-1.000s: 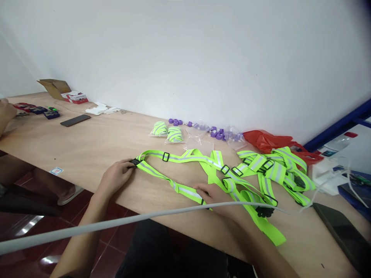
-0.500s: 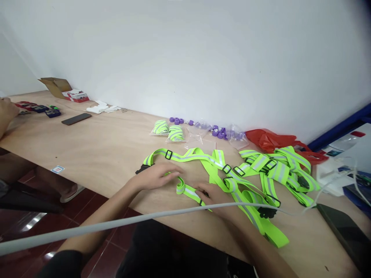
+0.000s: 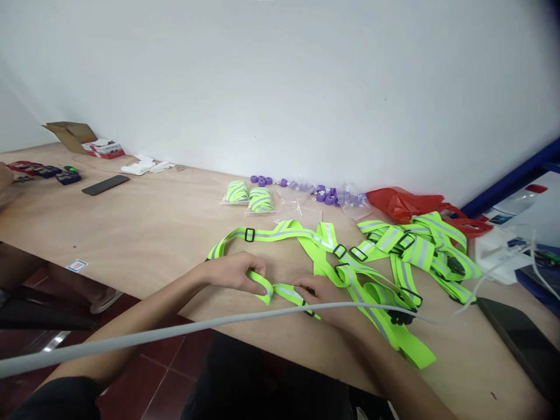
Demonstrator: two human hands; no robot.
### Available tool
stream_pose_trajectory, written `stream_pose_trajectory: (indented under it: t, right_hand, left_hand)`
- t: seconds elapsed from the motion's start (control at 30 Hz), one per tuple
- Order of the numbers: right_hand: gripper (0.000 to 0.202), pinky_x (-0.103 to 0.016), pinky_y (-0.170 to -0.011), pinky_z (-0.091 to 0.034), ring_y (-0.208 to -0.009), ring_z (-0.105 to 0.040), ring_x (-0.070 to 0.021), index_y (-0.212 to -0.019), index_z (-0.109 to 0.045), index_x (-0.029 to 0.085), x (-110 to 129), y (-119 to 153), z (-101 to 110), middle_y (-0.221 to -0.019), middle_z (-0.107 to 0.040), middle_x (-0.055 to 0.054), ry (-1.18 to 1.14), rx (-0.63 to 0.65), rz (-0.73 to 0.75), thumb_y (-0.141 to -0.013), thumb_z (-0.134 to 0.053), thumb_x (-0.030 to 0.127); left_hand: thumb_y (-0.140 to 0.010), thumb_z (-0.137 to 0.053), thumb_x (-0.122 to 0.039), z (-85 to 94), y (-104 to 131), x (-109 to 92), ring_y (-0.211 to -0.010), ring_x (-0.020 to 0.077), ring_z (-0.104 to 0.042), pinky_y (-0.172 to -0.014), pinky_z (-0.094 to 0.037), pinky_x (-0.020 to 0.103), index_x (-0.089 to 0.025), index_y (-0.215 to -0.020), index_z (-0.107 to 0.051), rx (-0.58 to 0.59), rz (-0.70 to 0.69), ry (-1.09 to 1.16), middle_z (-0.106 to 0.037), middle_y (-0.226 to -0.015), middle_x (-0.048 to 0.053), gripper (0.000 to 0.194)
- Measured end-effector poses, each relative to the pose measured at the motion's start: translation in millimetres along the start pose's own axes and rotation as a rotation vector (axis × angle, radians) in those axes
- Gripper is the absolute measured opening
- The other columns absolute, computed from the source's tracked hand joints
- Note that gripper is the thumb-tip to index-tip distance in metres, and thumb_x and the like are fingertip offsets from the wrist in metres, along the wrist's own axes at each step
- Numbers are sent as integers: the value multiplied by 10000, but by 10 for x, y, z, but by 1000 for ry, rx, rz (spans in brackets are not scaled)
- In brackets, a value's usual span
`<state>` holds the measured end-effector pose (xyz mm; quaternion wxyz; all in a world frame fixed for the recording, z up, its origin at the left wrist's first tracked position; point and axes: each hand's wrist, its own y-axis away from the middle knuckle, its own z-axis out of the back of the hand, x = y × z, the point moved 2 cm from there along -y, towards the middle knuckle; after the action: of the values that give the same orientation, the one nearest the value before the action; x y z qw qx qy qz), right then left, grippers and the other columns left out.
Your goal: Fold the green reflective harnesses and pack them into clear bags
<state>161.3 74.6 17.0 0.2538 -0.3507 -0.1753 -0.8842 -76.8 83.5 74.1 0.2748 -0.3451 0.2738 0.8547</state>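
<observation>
A neon-green reflective strap (image 3: 286,293) runs between my two hands above the table's front part. My left hand (image 3: 238,272) is closed on its curled end, fingers and thumb pinching the band. On the strap's other part, near a small black buckle, rests my right hand (image 3: 321,297), its fingers bent round the band. Behind them a longer strap with black slide buckles (image 3: 271,234) stretches from left to right and bunches up beside my right forearm. Further right lies a second tangled heap of green straps (image 3: 420,251).
Two bagged green straps (image 3: 261,200), purple rolls (image 3: 261,181) and a red plastic bag (image 3: 405,204) lie along the wall. A white cable (image 3: 175,333) crosses before my forearms. Dark flat objects lie at right (image 3: 516,338) and left (image 3: 105,185). Another person's hand shows at far left.
My left hand has closed on the curled strap end, which lay loose before, and lifted it a little to the left. My right hand has hardly moved. The view has shifted slightly.
</observation>
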Motion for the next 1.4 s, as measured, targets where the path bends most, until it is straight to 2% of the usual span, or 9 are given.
stream_pose_trajectory:
  t: [0.2,0.4,0.57,0.7,0.83,0.97,1.1,1.3,1.4]
  right_hand:
    - [298,-287,-667,-417,-725,-583,-190,-749,-650,197,37,27,54,-749,-662,-22,-67,36,-38,-940,-438,284]
    - [297,-285,-670,-413,-707,-560,-175,-711,-566,205,53,61,137,-726,-612,-4,-158,33,-32,-941,-429,335]
    - [314,-269,-584,-336,-623,-497,-148,-639,-471,213,57,79,129,-636,-524,27,-127,72,-42,-942,-429,282]
    - [280,-278,-539,-254,-581,-458,-141,-597,-436,211,68,94,105,-588,-495,33,32,65,-68,-868,-461,144]
    - [282,-282,-585,-305,-624,-512,-162,-622,-533,215,49,103,93,-649,-597,4,108,24,-25,-887,-452,162]
    - [255,-290,-683,-398,-775,-622,-202,-822,-675,221,19,108,87,-848,-718,-36,94,19,-13,-926,-443,209]
    - [225,-293,-670,-407,-755,-631,-205,-877,-666,230,-14,124,83,-845,-719,-29,129,28,-53,-938,-450,236]
    - [221,-295,-634,-387,-707,-603,-197,-791,-622,227,-91,138,56,-770,-680,-23,155,24,-59,-930,-450,242]
    - [227,-297,-641,-396,-711,-593,-195,-737,-596,224,-86,126,59,-749,-657,-16,154,5,-25,-905,-443,222]
  left_hand:
    - [-858,-639,-300,-4,251,-23,-618,124,-432,-580,-304,266,-194,-710,-515,-54,-50,-201,-470,-665,-53,220]
    - [-906,-509,-147,-14,422,100,-685,155,-505,-645,-365,280,-198,-681,-466,-161,-149,-427,-523,-710,-23,235]
    - [-981,-475,-141,-259,471,289,-800,213,-521,-735,-386,341,-203,-817,-572,-303,-344,-945,-603,-887,49,200]
    - [-994,-526,-260,-464,566,419,-848,231,-539,-853,-411,386,-216,-919,-629,-292,-400,-966,-633,-883,53,135]
    - [-981,-508,-220,-485,767,463,-981,256,-572,-1016,-369,459,-218,-1085,-658,-381,-427,-955,-676,-976,67,183]
    - [-1006,-480,-188,-459,935,550,-864,221,-592,-872,-434,396,-233,-1130,-669,-590,-372,-1031,-692,-894,40,231]
    - [-999,-537,-245,-543,1039,686,-774,210,-610,-721,-463,368,-222,-1049,-699,-762,-250,-1081,-715,-861,35,171]
    - [-1006,-525,-275,-762,1196,898,-980,237,-698,-885,-564,403,-278,-1154,-705,-882,-131,-958,-768,-1061,43,233]
    - [-1013,-523,-282,-862,1242,952,-1092,253,-697,-1002,-556,419,-251,-1285,-654,-910,-99,-905,-740,-1213,73,304]
